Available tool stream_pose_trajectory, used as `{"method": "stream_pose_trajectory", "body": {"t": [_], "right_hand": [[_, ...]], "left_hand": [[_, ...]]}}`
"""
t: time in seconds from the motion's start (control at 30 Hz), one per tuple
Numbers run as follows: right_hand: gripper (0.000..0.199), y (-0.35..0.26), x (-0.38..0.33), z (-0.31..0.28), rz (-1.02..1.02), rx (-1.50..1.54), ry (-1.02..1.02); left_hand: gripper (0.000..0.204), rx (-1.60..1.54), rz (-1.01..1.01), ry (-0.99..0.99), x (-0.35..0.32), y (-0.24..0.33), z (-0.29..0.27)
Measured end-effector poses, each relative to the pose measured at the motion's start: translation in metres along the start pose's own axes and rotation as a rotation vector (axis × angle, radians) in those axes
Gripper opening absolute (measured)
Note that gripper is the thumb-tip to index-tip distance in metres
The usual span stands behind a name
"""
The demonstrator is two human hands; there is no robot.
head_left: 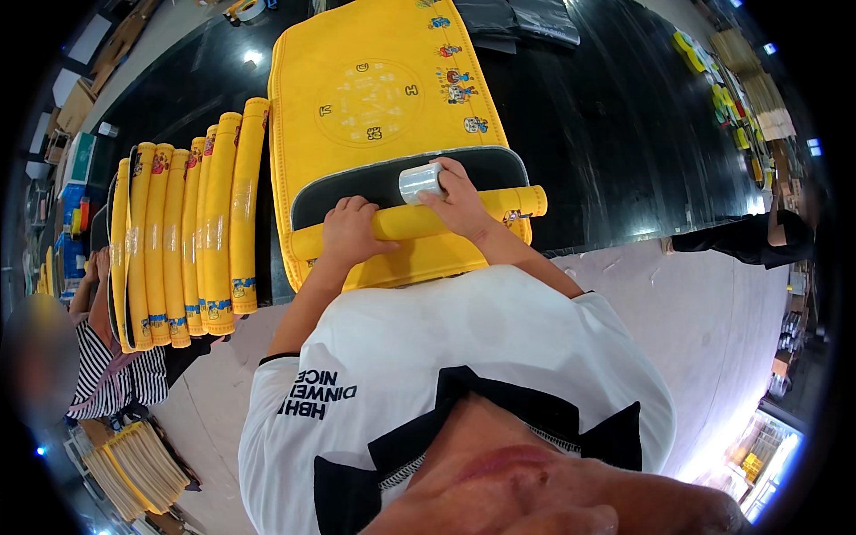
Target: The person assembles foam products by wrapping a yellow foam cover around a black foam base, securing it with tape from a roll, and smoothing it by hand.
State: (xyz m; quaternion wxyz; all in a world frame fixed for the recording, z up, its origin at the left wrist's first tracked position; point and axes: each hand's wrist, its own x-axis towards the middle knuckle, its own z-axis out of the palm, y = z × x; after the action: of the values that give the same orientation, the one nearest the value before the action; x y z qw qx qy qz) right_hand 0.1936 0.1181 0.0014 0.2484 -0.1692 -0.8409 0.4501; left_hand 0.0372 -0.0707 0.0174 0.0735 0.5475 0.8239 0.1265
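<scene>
While both hands press on it, a rolled yellow mat (pixel 419 221) lies across the near end of a flat yellow mat (pixel 374 89) on the black table (pixel 606 134).

Its long axis runs left to right, rising slightly toward the far right, with one end near the flat mat's left edge and the other end poking just past its right edge. The left hand (pixel 349 232) lies over the roll left of centre, fingers curled down on it. The right hand (pixel 459 201) rests on the roll at its middle, closed around a roll of clear tape (pixel 421 181) that touches the far side of the roll. To the left, well apart, a row of finished yellow rolls (pixel 192 232) lies side by side, pointing near to far. Another person in a striped top (pixel 111 374) sits at the far left.
</scene>
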Motion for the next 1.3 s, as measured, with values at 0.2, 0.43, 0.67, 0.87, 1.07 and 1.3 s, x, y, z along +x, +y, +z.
{"method": "stream_pose_trajectory", "body": {"t": [0.2,0.43,0.67,0.87,1.07,1.3], "right_hand": [[0.029,0.004,0.0,-0.001,-0.069,0.03,0.063],[0.028,0.012,-0.001,-0.007,0.043,0.302,0.05],[0.032,0.014,0.001,-0.012,0.12,0.434,-0.071],[0.044,0.012,0.002,0.008,0.106,0.472,0.354],[0.019,0.016,0.009,0.007,-0.063,0.166,0.293],[0.013,0.002,0.015,-0.002,-0.202,-0.119,0.185]], "left_hand": [[0.073,-0.281,-0.039,-0.082,0.009,-0.01,-0.008],[0.055,-0.586,-0.081,0.127,0.058,-0.026,0.014],[0.052,-0.617,0.396,0.09,0.096,-0.005,0.013],[0.047,-0.424,0.57,0.281,0.116,-0.003,-0.004],[0.043,-0.372,0.607,0.239,0.129,-0.012,0.002],[0.038,-0.664,0.169,0.092,0.142,-0.044,0.035]]}}
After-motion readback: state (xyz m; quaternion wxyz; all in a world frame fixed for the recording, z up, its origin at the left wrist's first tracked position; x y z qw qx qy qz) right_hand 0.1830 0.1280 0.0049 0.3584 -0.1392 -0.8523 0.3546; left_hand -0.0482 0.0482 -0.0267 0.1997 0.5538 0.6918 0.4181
